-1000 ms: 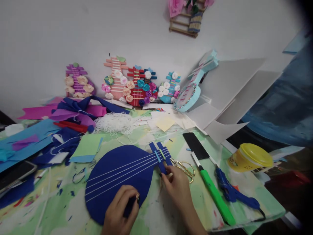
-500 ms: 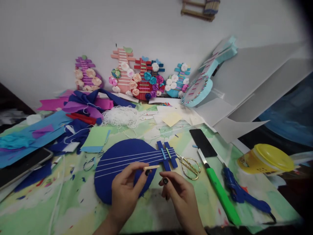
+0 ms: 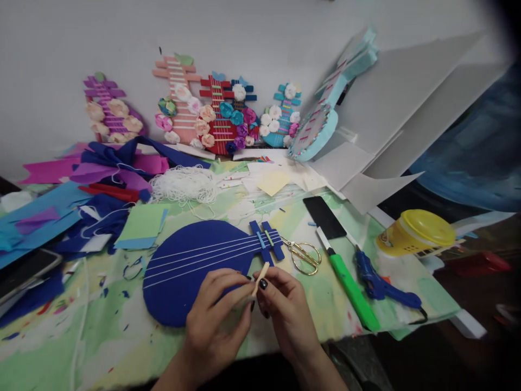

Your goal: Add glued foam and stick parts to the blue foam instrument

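Both hands meet at a small pale strip, tilted upright in front of the blue lute-shaped craft piece. My right hand is closed, pinching the strip between thumb and fingers. Its lower end lies at the fingertips of my left hand, also closed in a pinch. Those fingertips partly hide that end. White strings run along the blue piece to its neck, where a light blue bar and a green bar cross them. Gold-handled scissors rest beside the neck.
To the right lie a green-handled cutter, a blue glue gun, a black phone-like slab and a yellow lidded tub. White string and coloured sheets spread leftward. Several decorated instruments lean on the wall.
The strip has turned from level to nearly upright. My right hand, apart from it before, has come in and pinched it beside my left hand. The view has shifted.
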The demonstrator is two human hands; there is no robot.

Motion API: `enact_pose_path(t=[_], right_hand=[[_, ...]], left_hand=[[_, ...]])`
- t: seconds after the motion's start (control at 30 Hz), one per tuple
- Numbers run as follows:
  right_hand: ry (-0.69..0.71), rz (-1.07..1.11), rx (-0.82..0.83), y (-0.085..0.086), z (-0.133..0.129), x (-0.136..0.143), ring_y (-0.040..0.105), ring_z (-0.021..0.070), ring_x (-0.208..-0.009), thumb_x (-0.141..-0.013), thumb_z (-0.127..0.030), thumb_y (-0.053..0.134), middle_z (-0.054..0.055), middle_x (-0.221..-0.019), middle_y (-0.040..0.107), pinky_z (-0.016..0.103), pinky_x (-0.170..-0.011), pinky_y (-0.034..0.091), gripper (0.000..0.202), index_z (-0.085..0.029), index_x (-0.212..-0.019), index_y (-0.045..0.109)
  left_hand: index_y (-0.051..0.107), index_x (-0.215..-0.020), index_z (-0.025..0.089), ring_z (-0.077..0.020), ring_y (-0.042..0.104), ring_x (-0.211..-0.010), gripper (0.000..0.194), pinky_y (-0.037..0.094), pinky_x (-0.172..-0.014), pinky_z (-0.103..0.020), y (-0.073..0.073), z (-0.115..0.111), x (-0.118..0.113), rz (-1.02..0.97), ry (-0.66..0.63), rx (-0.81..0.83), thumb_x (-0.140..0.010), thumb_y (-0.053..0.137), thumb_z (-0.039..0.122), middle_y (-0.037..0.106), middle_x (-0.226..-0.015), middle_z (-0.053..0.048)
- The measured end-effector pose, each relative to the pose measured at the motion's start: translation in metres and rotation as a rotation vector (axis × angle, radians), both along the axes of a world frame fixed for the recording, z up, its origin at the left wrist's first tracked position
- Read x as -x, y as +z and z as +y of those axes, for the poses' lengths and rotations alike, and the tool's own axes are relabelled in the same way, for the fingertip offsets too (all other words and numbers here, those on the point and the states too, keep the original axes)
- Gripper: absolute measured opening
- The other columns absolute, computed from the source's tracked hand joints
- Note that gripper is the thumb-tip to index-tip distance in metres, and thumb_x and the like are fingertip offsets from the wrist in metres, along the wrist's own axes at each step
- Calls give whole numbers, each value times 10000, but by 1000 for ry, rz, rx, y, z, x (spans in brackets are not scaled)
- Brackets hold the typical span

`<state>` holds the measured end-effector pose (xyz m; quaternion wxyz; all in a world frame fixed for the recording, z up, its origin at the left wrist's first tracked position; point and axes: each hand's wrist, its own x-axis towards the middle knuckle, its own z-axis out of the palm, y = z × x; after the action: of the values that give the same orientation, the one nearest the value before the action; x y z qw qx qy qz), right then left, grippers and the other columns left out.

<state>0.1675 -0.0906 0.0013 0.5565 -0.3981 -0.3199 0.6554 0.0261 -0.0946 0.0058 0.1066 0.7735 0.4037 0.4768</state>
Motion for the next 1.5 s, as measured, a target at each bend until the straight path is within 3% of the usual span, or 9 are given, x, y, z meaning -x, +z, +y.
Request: enact_pose_path(t=[0.2, 0.4, 0.57, 0.73, 0.97, 1.1, 1.2, 1.37, 1.5], right_hand=[[-128, -415, -247, -3, -1, -4, 579, 126, -651, -768, -252, 631, 42, -772, 646, 227, -562, 473, 120, -162, -843, 659], [-268, -812, -719, -5, 1, -6, 619, 163, -809, -803, -89, 540, 67, -877, 650, 283, -708, 524, 243, -210, -965, 675], [-270, -852, -810, -7, 9, -9, 618, 160, -826, -781, -31, 556, 80, -905, 636, 270, -703, 534, 313, -201, -1021, 662], [-138, -871, -906, -6, 16, -15, 605, 160, -863, -802, -18, 522, 84, -941, 626, 279, -698, 531, 350, -212, -1067, 644], [53, -917, -881, 2, 18, -24, 589, 141, -795, -857, -115, 505, 55, -852, 641, 272, -675, 516, 202, -202, -963, 652], [104, -946, -996, 10, 18, -28, 592, 143, -862, -862, -81, 465, 80, -941, 646, 283, -704, 523, 263, -184, -1040, 630], [69, -940, -1083, 15, 22, -31, 597, 146, -897, -848, -35, 424, 95, -981, 643, 280, -722, 526, 328, -166, -1079, 617], [-212, -1310, -714, 8, 42, -60, 601, 202, -907, -832, -107, 467, 95, -966, 653, 355, -807, 482, 247, -169, -1006, 632], [-52, -1766, -291, -13, 58, -91, 603, 264, -810, -753, -153, 563, 138, -863, 650, 366, -716, 450, 204, -113, -933, 651]], left_hand=[[640, -943, 205, -190, 596, -792, 196, 492, -701, -296, 10, 6, -1, -130, 107, 354, -752, 604, 180, 659, -889, -61], [651, -961, 199, -177, 608, -730, 276, 513, -654, -275, 15, 22, -6, -296, -39, 738, -692, 669, 260, 672, -893, -66], [641, -978, 206, -199, 619, -875, 304, 507, -775, -285, 7, 29, -4, -448, -143, 834, -676, 670, 209, 655, -973, -73], [594, -1093, 232, -234, 585, -1034, 435, 474, -888, -321, 5, 31, 5, -501, -290, 931, -671, 673, 161, 612, -1114, -94], [607, -1059, 205, -210, 628, -850, 464, 519, -756, -326, 4, 34, 10, -515, -420, 1098, -614, 712, 125, 647, -959, -95], [644, -788, 166, -143, 620, -666, 153, 500, -626, -244, 0, 36, 3, -561, -361, 1214, -646, 675, 117, 653, -732, -29], [642, -774, 147, -124, 608, -619, 109, 486, -597, -224, 0, 37, -2, -663, -342, 1198, -671, 678, 148, 643, -668, -9], [615, -935, 136, -141, 644, -662, 254, 498, -618, -235, 5, 41, 0, -791, -200, 1122, -698, 688, 195, 656, -725, -26], [546, -1049, 166, -151, 654, -630, 380, 486, -553, -228, 10, 41, 9, -829, -153, 1056, -695, 685, 174, 631, -704, 1]])
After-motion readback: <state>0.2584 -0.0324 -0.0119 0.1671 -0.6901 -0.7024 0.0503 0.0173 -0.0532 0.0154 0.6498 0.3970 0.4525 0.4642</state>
